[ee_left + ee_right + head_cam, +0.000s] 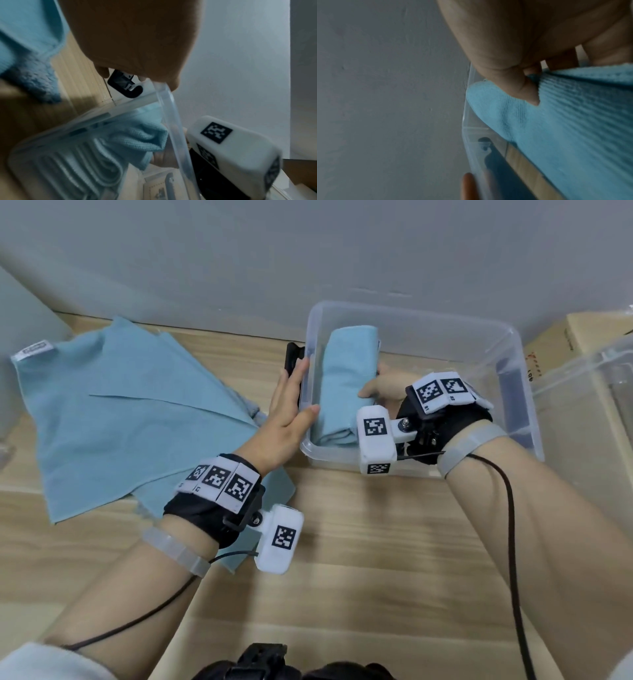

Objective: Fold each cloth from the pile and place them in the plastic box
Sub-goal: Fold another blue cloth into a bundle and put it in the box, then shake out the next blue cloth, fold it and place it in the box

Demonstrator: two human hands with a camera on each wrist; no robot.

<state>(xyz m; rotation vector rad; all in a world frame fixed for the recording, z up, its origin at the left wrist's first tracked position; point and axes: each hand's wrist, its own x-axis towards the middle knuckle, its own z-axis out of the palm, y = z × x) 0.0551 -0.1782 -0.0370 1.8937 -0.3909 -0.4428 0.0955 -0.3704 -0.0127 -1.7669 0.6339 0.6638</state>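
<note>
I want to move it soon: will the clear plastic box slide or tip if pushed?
The plastic box likely slides easily: thin clear walls, only one folded cloth inside, smooth wooden table. Tipping seems unlikely; it is low and wide. The left hand steadies its wall.

The setting appeared to be a plain indoor data-recording workspace: a wood-grain tabletop point(359, 542) stood against a bare grey wall point(308, 251), with cardboard boxes point(579, 337) and a clear plastic container point(596, 392) alongside.

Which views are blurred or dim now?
Head view: sharp and evenly lit, wide-angle bend at the edges. Left wrist view: dim, left hand shadowed, clear plastic box smeared. Right wrist view: soft, folded light-blue cloth blurred beside the right hand.
</note>
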